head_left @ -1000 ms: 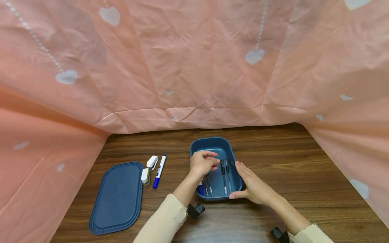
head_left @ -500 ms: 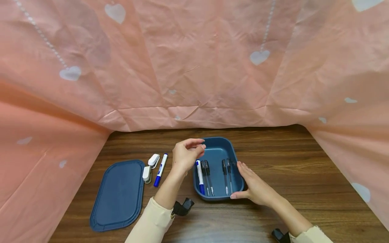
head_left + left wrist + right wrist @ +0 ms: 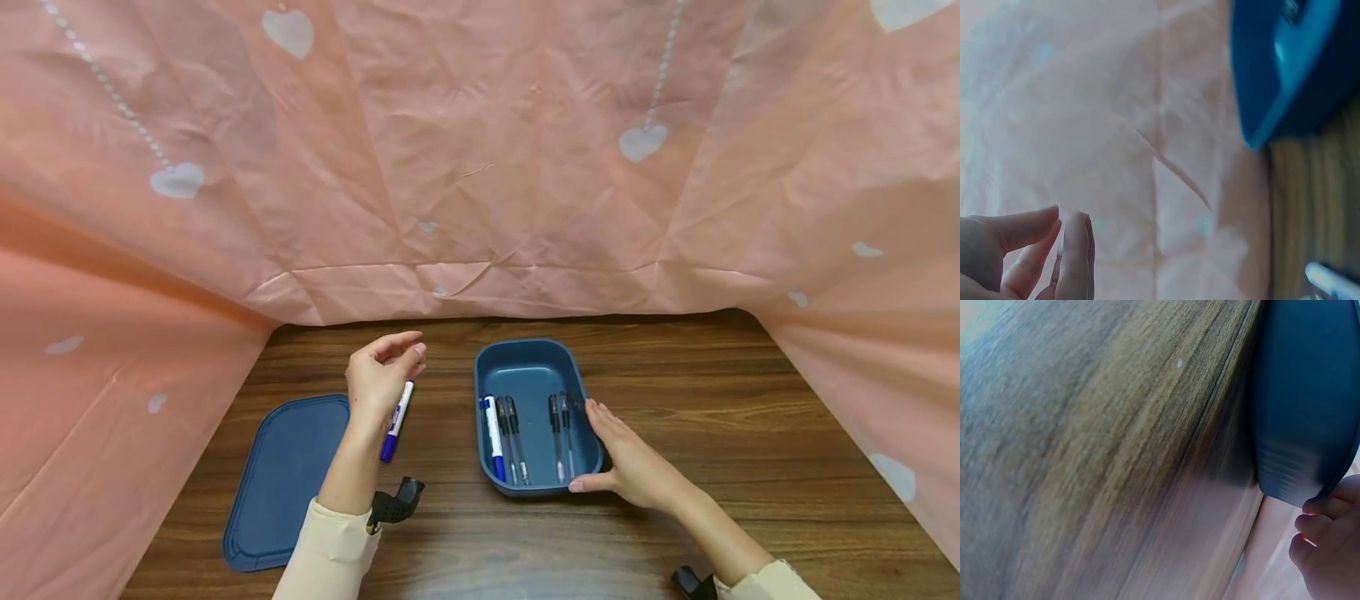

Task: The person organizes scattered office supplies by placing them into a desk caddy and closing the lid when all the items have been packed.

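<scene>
Hovering near the loose marker point(image 3: 397, 422), the left hand point(image 3: 377, 379) has its fingers loosely bent, the thumb close to the fingertips and nothing held between them. The right hand point(image 3: 630, 467) rests against the box point(image 3: 534, 383), its fingers laid nearly straight along the right wall and its thumb at the near edge, touching rather than gripping. Inside the box lie another marker point(image 3: 493, 437) by the left wall, one pair of pens point(image 3: 513, 439) beside it and a second pair point(image 3: 561, 437) toward the right wall; the lid point(image 3: 288, 483) lies flat on the surface point(image 3: 660, 375), left of the loose marker. That marker looks round, so a clumsy touch from the fingertips or the wrist strap point(image 3: 400, 502) could set it rolling. If the right hand pushed sideways, the box might slide and the pens might drift out of their pairs. The left hand and forearm cover part of the lid's right edge and whatever is behind them. In the left wrist view the box and the loose marker are cut off and blurred; the right wrist view shows only the box's outer side, with the right hand partly out of frame.
</scene>
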